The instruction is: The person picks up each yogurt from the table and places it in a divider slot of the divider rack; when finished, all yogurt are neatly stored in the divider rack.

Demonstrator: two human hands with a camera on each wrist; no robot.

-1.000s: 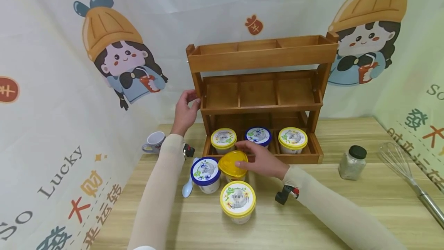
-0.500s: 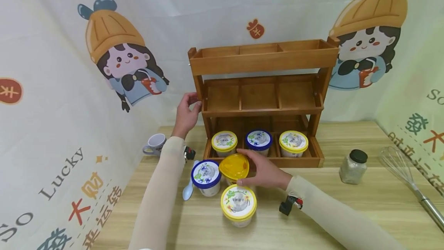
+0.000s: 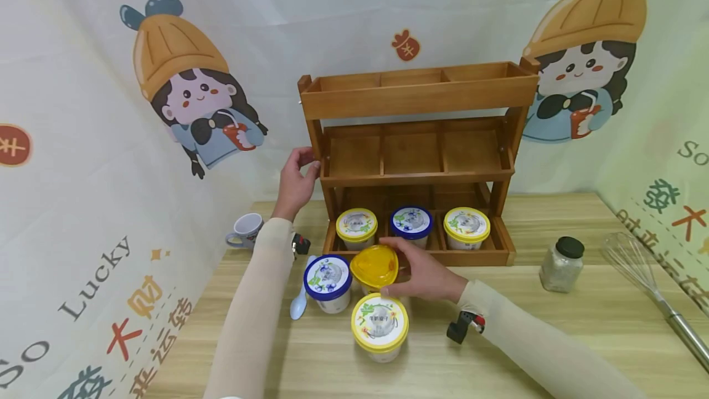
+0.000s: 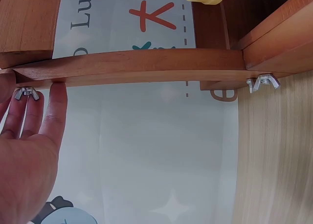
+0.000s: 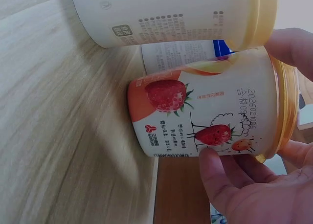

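Observation:
A yellow-lidded cup (image 3: 373,266) with strawberries printed on its side (image 5: 210,116) stands on the wooden table between two other cups. My right hand (image 3: 421,273) grips it from the right, fingers curled round its wall and lid rim (image 5: 244,185). My left hand (image 3: 298,172) rests against the left post of the three-tier wooden rack (image 3: 415,159). In the left wrist view its fingers (image 4: 54,116) lie straight, tips touching the rack's side rail. The rack's bottom tier holds three cups, two yellow-lidded (image 3: 357,225) (image 3: 467,225) and one blue-lidded (image 3: 412,221).
A blue-lidded cup (image 3: 328,277) and a yellow-lidded cup (image 3: 380,324) stand close beside the held one. A spoon (image 3: 299,303) and a mug (image 3: 244,229) sit to the left. A dark-capped jar (image 3: 562,263) and a whisk (image 3: 653,288) lie on the right. Printed cloth walls enclose the table.
My right hand has slid from the top of the yellow lid down round the cup's right side and now grips it. The left hand has stayed on the rack post.

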